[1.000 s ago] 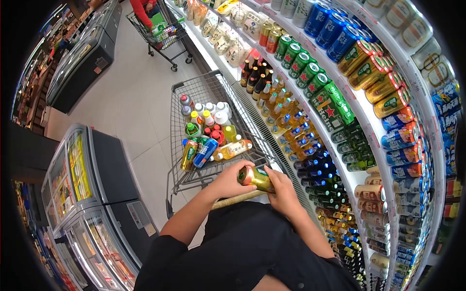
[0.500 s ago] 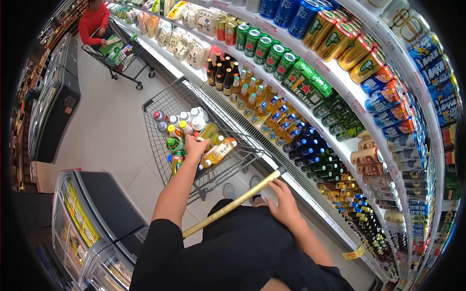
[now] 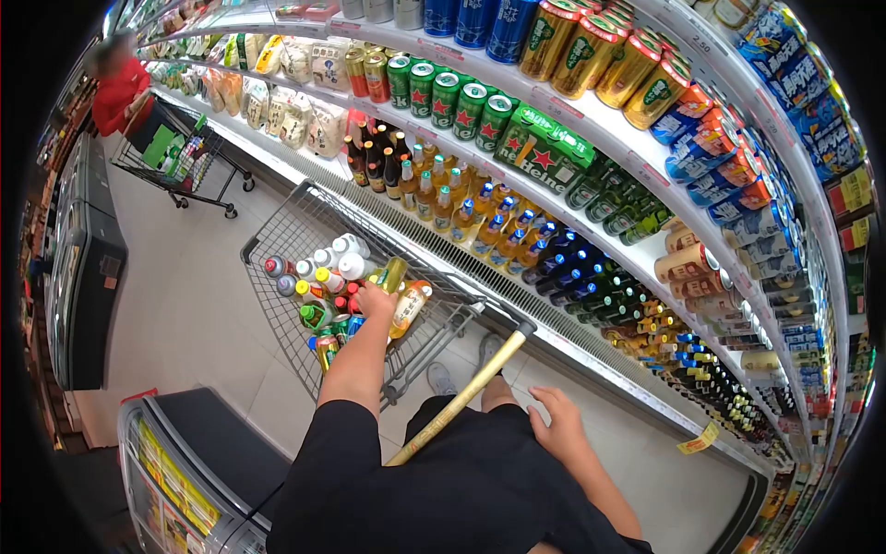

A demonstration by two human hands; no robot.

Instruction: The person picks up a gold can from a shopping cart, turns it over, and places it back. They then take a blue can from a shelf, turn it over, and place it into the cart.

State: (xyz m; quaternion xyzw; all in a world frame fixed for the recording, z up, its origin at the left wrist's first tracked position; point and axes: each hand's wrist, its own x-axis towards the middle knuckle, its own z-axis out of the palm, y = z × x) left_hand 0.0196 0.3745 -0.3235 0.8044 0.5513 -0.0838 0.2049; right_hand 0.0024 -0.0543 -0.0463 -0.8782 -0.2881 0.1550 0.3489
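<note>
My left hand (image 3: 374, 300) reaches into a wire shopping cart (image 3: 277, 309), its fingers curled against the lower end of a yellow-green bottle (image 3: 393, 273). Just right of that hand lies a bottle of orange drink (image 3: 409, 309) with a pale label. White-capped bottles (image 3: 351, 266), a green bottle (image 3: 314, 316) and a gold-green can (image 3: 327, 351) crowd the cart on the hand's other side. My right hand (image 3: 557, 425) is open and empty, fingers apart, to the right of the cart's yellow handle (image 3: 471, 392) and not touching it.
Shelves (image 3: 637, 166) of cans and bottles curve along the right side. A person in red (image 3: 118, 97) stands at the upper left beside another cart (image 3: 175, 162). Freezer cabinets (image 3: 97, 268) line the left, one (image 3: 217, 443) close to my left arm.
The view has shifted, and the shelves and carts appear farther left. My right hand is now farther from the handle. My left hand is still in the cart, near the yellow-green bottle.
</note>
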